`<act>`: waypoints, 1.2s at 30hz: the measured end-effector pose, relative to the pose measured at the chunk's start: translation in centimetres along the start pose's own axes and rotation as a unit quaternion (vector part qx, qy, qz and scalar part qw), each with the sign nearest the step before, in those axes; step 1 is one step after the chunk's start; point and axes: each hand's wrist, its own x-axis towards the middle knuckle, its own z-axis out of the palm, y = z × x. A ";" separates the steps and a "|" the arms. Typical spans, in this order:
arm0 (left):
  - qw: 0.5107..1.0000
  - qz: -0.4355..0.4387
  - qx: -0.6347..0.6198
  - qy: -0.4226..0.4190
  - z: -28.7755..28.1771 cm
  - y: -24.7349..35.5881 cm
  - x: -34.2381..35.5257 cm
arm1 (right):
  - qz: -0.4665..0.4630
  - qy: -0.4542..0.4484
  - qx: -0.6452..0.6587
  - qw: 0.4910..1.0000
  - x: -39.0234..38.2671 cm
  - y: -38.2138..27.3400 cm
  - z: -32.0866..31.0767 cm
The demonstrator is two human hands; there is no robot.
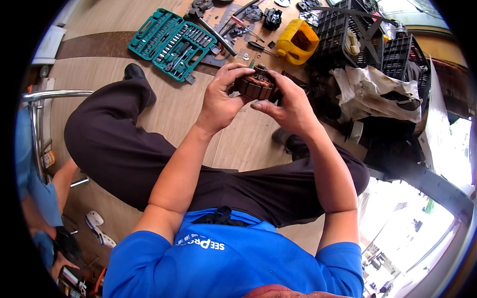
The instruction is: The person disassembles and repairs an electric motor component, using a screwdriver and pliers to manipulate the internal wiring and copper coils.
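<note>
Between both hands I hold a dark, round metal motor part with copper windings (256, 85), raised above the floor in front of me. My left hand (223, 97) grips it from the left, fingers bent over its upper edge and thumb near its lower side. My right hand (285, 104) is closed on its right side, with the thumb below it. Just beyond the part, a green-handled tool (251, 65) shows partly, lying on a stained cardboard sheet (213, 11).
A teal socket case (174, 47), a yellow jug (297, 42), a screwdriver (256, 45) and loose dark parts lie ahead. Black crates (343, 37) and a white cloth (372, 92) are at right. A chrome-framed chair (59, 94), another person's arm (62, 186) and white clogs (99, 228) are at left.
</note>
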 end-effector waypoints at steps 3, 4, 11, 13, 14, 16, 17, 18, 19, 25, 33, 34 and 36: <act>0.996 -0.083 -0.014 0.003 0.1 0.6 0.0 | 0.037 0.001 0.067 0.997 0.0 0.1 0.2; 0.992 -0.121 -0.019 0.003 0.1 0.8 0.0 | 0.048 0.002 0.095 0.994 -0.1 0.1 0.2; 0.976 -0.174 -0.127 0.025 -0.1 0.2 -0.2 | 0.140 -0.005 0.092 0.986 0.1 -0.7 0.1; 0.973 -0.181 -0.145 0.016 -0.3 0.1 -0.2 | 0.163 -0.010 0.105 0.981 0.0 -0.3 0.3; 0.970 -0.184 -0.161 0.009 -0.2 0.1 -0.1 | 0.160 -0.007 0.128 0.979 0.0 -0.1 0.4; 0.963 -0.188 -0.193 -0.005 -0.2 0.2 0.2 | 0.152 -0.001 0.173 0.973 0.1 0.3 0.3; 0.963 -0.187 -0.194 -0.005 -0.2 0.1 0.2 | 0.166 -0.007 0.172 0.971 0.1 0.4 0.2; 0.963 -0.185 -0.195 -0.006 -0.1 0.0 0.1 | 0.179 -0.012 0.170 0.969 0.1 0.5 0.2; 0.963 -0.184 -0.197 -0.007 -0.1 -0.1 0.0 | 0.193 -0.017 0.168 0.967 0.1 0.5 0.2; 0.958 -0.201 -0.204 0.009 -0.7 -0.8 -0.1 | 0.192 -0.031 0.194 0.962 0.3 -0.2 -0.1; 0.947 -0.212 -0.243 0.006 -0.5 -0.4 0.1 | 0.198 -0.035 0.198 0.959 0.2 0.5 0.3; 0.945 -0.214 -0.245 0.005 -0.5 -0.3 0.1 | 0.196 -0.033 0.198 0.960 0.2 0.4 0.3; 0.947 -0.217 -0.236 0.005 -0.6 0.0 0.2 | 0.206 -0.038 0.205 0.956 0.2 0.2 0.2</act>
